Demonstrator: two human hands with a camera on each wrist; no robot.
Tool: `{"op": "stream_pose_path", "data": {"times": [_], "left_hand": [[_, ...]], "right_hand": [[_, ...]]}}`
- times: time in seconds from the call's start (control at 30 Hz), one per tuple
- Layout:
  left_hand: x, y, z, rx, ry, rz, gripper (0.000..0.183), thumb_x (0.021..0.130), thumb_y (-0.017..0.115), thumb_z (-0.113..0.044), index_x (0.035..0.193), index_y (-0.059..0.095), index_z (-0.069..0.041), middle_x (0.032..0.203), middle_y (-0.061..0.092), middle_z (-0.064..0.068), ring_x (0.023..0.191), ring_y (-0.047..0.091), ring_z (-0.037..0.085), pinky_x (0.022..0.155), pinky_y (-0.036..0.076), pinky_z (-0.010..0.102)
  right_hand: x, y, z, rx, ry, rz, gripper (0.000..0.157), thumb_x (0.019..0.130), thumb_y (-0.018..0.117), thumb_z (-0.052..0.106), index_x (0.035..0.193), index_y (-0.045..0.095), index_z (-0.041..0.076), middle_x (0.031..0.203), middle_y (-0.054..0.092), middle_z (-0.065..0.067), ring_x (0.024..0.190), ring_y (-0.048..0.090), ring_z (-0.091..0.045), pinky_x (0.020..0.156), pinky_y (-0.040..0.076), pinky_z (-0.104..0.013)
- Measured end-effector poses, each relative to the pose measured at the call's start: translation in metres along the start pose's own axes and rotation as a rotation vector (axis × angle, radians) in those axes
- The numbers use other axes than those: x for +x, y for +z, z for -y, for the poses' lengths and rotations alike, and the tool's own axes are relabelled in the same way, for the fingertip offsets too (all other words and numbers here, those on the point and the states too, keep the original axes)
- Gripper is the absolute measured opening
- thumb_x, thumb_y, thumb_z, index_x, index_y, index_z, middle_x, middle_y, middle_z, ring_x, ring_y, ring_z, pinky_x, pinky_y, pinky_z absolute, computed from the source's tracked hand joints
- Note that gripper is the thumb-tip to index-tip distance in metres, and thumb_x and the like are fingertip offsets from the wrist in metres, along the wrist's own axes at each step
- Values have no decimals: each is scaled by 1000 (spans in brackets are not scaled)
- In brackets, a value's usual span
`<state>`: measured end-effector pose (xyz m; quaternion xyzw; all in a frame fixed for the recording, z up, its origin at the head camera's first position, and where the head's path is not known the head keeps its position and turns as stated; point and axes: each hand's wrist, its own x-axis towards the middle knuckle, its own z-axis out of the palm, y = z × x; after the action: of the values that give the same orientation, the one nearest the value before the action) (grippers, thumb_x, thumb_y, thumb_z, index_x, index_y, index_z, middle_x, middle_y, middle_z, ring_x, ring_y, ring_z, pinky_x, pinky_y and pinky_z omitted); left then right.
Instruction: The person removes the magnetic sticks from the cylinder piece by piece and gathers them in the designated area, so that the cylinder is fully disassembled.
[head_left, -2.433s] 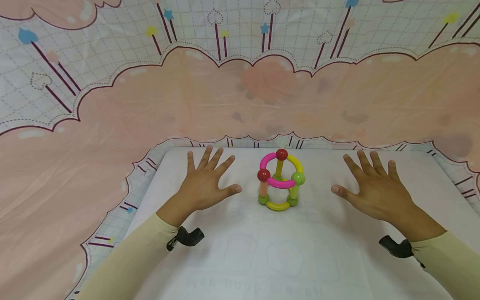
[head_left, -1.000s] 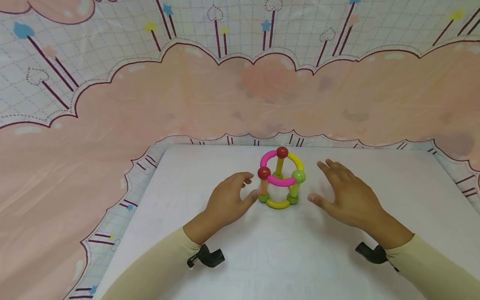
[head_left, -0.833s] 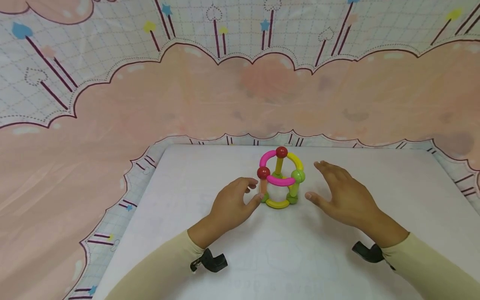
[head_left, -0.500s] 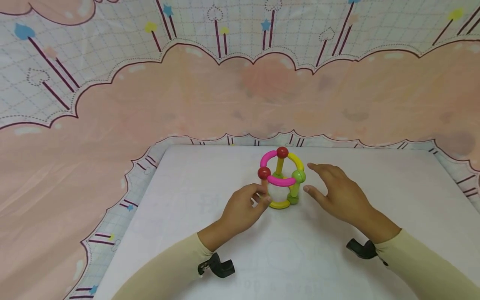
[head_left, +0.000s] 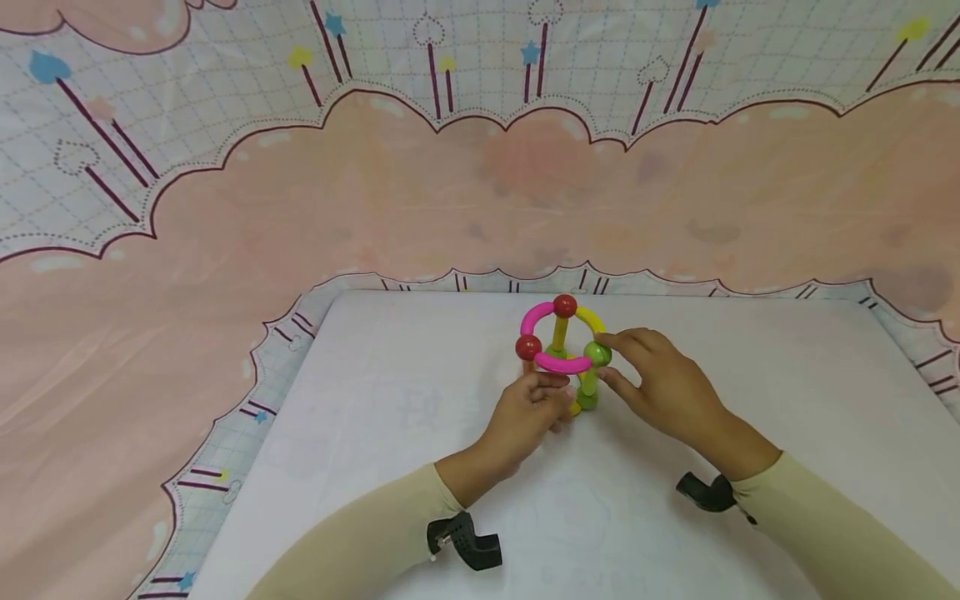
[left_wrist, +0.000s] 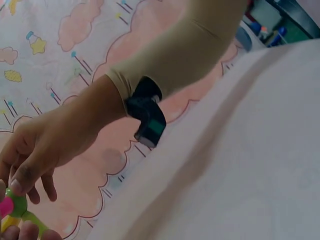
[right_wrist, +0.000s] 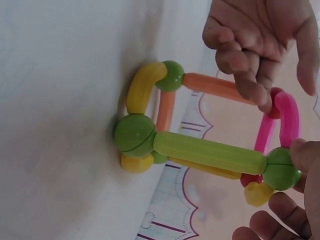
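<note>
Since the right hand (head_left: 671,387) has come to pinch the toy's (head_left: 562,365) green ball (head_left: 597,354) near the tabletop's (head_left: 787,375) far edge, handling seems begun, though whether the left hand (head_left: 521,421) grips is unclear.

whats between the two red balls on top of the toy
A curved pink rod fills the stretch, joining the far red ball to the near red ball; the head view shows it plainly.
</note>
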<state>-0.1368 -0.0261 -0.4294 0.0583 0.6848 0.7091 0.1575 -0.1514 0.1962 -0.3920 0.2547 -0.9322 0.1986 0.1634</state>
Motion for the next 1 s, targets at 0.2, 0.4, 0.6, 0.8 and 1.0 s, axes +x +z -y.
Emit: {"op": "stream_pose_path", "data": {"times": [0.2, 0.4, 0.6, 0.8, 1.0], "left_hand": [[3, 11, -4, -92, -17, -12, 32, 100, 68, -26, 119, 62, -1, 109, 70, 25, 82, 69, 20, 81, 58, 41], [8, 21, -7, -179, -37, -60, 30, 100, 69, -28, 117, 63, -4, 111, 69, 25, 77, 66, 19, 75, 57, 36], [12, 24, -9, -189, -51, -101, 30, 98, 71, -31, 118, 65, -8, 104, 71, 17, 72, 67, 17, 69, 56, 33], [17, 26, -10, -200, -39, -125, 37, 96, 75, -30, 122, 58, -10, 106, 73, 18, 75, 68, 23, 64, 55, 28], [18, 29, -11, -243, -64, -149, 44, 93, 78, -29, 125, 53, -11, 110, 72, 19, 79, 70, 28, 64, 55, 26]], "right_hand": [[1, 1, 1, -3, 4, -10, 51, 86, 85, 23, 131, 65, 11, 117, 66, -12, 108, 63, -31, 71, 61, -47], [2, 3, 1, -7, 11, -15, 53, 83, 88, 23, 130, 66, 11, 116, 68, -12, 108, 64, -31, 74, 61, -48], [2, 4, 2, 3, 20, -23, 52, 83, 88, 23, 130, 67, 12, 114, 70, -10, 105, 65, -29, 75, 61, -46], [3, 3, 3, 23, 29, -20, 50, 84, 87, 20, 129, 68, 11, 114, 70, -9, 105, 65, -29, 78, 60, -47], [4, 4, 4, 34, 43, -12, 50, 84, 87, 19, 129, 67, 10, 116, 70, -10, 106, 65, -29, 80, 60, -47]]}}
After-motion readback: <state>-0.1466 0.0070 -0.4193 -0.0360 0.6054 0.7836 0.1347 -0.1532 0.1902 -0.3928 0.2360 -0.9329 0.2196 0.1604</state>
